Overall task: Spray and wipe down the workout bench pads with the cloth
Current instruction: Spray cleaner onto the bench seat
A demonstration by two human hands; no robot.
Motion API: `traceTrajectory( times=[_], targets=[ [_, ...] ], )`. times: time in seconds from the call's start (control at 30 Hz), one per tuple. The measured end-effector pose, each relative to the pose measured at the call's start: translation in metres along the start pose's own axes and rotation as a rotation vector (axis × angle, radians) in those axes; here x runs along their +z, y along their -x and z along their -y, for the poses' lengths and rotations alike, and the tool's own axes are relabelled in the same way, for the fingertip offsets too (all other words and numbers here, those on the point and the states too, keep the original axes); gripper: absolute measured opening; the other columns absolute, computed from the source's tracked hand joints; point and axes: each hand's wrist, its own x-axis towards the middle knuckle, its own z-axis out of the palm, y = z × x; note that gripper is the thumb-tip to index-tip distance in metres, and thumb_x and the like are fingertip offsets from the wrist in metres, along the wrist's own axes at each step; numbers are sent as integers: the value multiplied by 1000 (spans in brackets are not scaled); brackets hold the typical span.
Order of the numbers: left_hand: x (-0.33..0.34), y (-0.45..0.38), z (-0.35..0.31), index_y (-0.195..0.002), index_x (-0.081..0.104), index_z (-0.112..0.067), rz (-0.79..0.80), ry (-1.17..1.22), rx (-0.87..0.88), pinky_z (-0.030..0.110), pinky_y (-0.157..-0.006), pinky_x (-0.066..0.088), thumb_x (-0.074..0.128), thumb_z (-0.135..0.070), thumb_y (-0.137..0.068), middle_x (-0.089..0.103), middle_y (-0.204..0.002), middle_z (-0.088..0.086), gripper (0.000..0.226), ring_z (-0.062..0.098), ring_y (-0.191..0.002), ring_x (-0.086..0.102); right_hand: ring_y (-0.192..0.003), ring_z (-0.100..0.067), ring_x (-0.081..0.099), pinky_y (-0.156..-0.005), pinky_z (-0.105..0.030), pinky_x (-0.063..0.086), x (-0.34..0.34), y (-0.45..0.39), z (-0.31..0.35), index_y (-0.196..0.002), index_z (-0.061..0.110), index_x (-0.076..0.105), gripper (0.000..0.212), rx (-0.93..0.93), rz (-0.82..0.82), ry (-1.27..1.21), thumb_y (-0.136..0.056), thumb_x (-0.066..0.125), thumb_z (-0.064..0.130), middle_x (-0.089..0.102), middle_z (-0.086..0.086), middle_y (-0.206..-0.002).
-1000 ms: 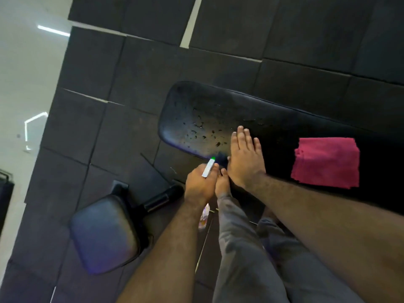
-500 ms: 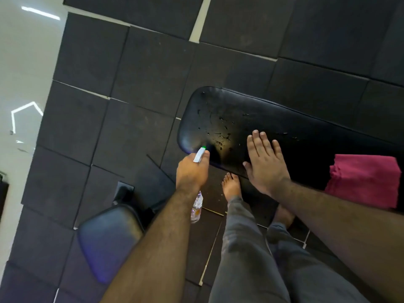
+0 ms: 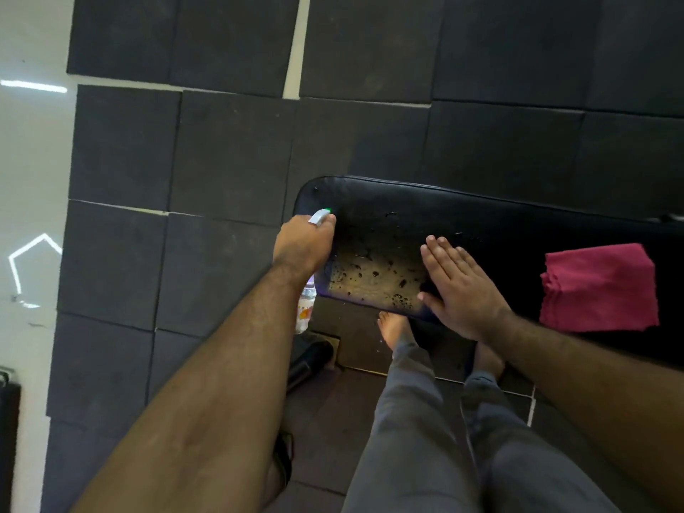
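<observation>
With the left hand (image 3: 303, 249) wrapped around the spray bottle (image 3: 305, 309) at the bench pad's (image 3: 481, 224) left end, the right hand (image 3: 460, 286) flat and empty on the droplet-covered surface could slip, the cloth (image 3: 599, 288) lying unused further right.

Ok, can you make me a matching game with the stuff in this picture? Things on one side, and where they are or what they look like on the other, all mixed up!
Things:
1. cloth
2. spray bottle
3. right hand
4. bench pad

Descriptions:
A. flat, open, palm down on the pad
B. black, with wet drops on it
C. held in the left hand, at the pad's end
D. red, lying on the pad with nobody touching it

Pairs: 1-D, 2-C, 3-A, 4-B
</observation>
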Motion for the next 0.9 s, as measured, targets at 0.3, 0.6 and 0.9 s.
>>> traceTrajectory(
  times=[0.3,0.6,0.9],
  targets=[
    [42,35,-84,-91,68,-19,175,-245,359,40,-73,54,53,-55,-109,70,-86,3,43,28,-83,68,-164,-35,18,-131,-59,19,2,60,-51,-170,13,21,82,172,-30,75,-103,39,57,17,-12,-178],
    [87,78,-108,-81,55,-28,204,-357,403,30,-55,35,53,-57,-107,62,-77,-6,39,14,-70,61,-164,-33,18,-132,-56,15,-4,83,-93,-169,12,24,78,4,-23,177,-105,51,47,18,-13,-177],
    [156,173,-60,-82,51,-30,334,-473,441,34,-56,34,51,-54,-105,63,-80,-4,33,16,-67,55,-164,-35,19,-133,-57,13,1,132,-132,-167,8,29,75,144,-77,18,-103,39,45,25,-15,-176]
  ],
)
